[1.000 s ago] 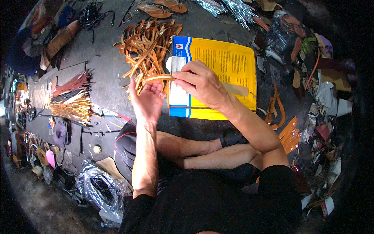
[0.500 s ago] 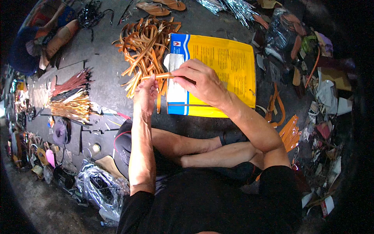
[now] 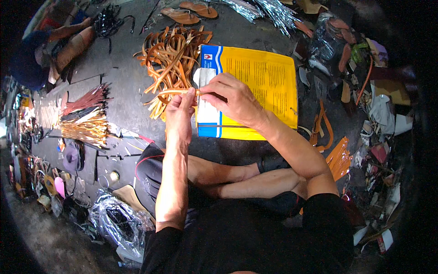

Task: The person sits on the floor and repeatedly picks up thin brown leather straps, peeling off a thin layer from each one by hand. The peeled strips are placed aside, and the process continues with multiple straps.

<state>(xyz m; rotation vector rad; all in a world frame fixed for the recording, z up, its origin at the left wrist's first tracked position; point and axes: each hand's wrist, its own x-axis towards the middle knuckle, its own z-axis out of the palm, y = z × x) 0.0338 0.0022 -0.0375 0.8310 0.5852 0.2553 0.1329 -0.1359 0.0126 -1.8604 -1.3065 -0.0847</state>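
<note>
Down on the dark floor [image 3: 123, 98], the person sits cross-legged with both hands raised over a yellow and blue printed sack [image 3: 260, 82] lying flat in front of the knees. The left hand [image 3: 179, 116] pinches one end of a tan leather strap [image 3: 175, 92] between thumb and fingers; the right hand [image 3: 230, 98] grips the same strap just beside it, fingers curled tight, over the sack's blue edge. Just beyond the hands lies a loose heap of tan straps [image 3: 171, 57], touching the sack's left side. Farther left, well apart, bundles of red and golden strips [image 3: 86, 116] lie on the floor, and a pair of sandals [image 3: 191, 11] rests past the heap
</note>
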